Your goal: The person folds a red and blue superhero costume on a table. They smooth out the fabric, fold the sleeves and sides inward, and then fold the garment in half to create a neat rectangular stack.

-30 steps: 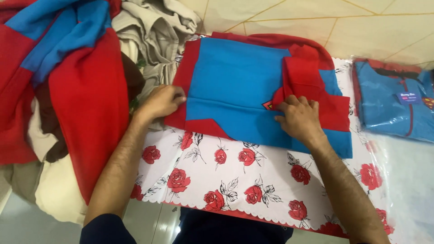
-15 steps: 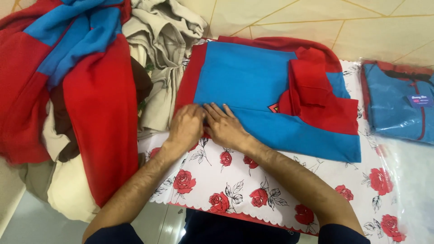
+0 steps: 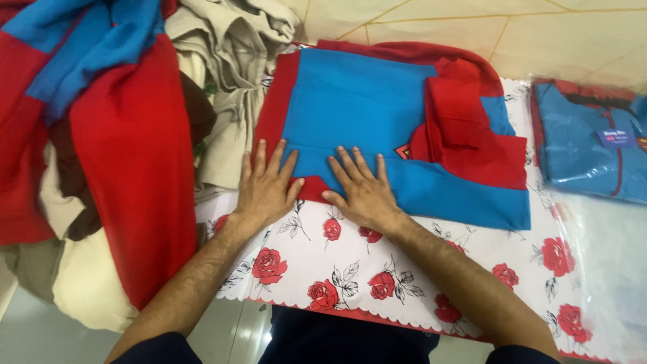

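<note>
A blue and red garment (image 3: 377, 108) lies folded flat on a white cloth printed with red roses (image 3: 350, 269). A red sleeve (image 3: 458, 111) is folded over its right part. My left hand (image 3: 265, 185) rests flat, fingers spread, on the garment's near left edge. Beside it my right hand (image 3: 360, 189) also lies flat with fingers apart, pressing the garment's near edge. Neither hand grips anything.
A heap of red and blue garments (image 3: 101, 121) lies at the left, with beige and brown clothes (image 3: 229, 61) behind it. A folded blue garment in a clear plastic bag (image 3: 593, 145) sits at the right. Pale tiled floor (image 3: 472, 20) shows beyond.
My right hand has left the red sleeve and come left to the garment's near edge. Both hands have met there, and now lie flat and spread side by side.
</note>
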